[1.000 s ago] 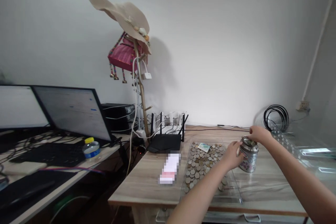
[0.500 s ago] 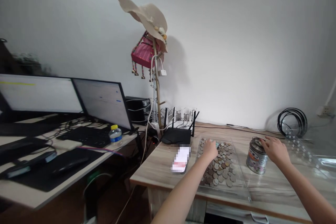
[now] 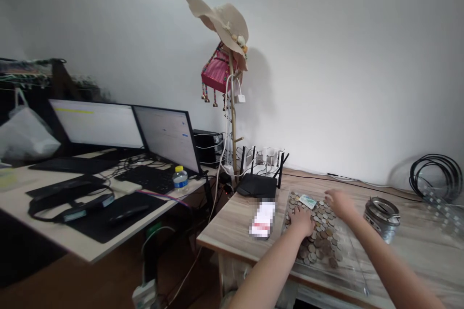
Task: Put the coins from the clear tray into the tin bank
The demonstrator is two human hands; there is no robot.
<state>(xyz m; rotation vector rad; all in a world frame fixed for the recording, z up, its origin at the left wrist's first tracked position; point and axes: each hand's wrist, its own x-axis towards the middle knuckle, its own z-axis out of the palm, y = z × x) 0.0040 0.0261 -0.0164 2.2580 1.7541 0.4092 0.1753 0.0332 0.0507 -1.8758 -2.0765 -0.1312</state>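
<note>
Our left hand (image 3: 300,220) lies flat and open on the spread coins (image 3: 322,245). Our right hand (image 3: 335,201), also open, hovers over them. The tin (image 3: 382,212) stands apart to the right on the worktop (image 3: 234,224).

My left hand (image 3: 300,219) lay over the coins (image 3: 324,239) near the front left corner of the tabletop (image 3: 232,234). It hid those beneath it, and I could not tell whether its fingers pinched any. My right hand (image 3: 335,201) was smeared by motion, so its fingers could not be made out. Both my forearms ran off the bottom edge. The flat thing (image 3: 263,218) just left of the coins was pixelated beyond reading. The print on the small card (image 3: 307,200) and on the tin (image 3: 382,212) was too small to read. The tabletop's right end and the cable coil (image 3: 437,176) were cut by the right edge.
</note>
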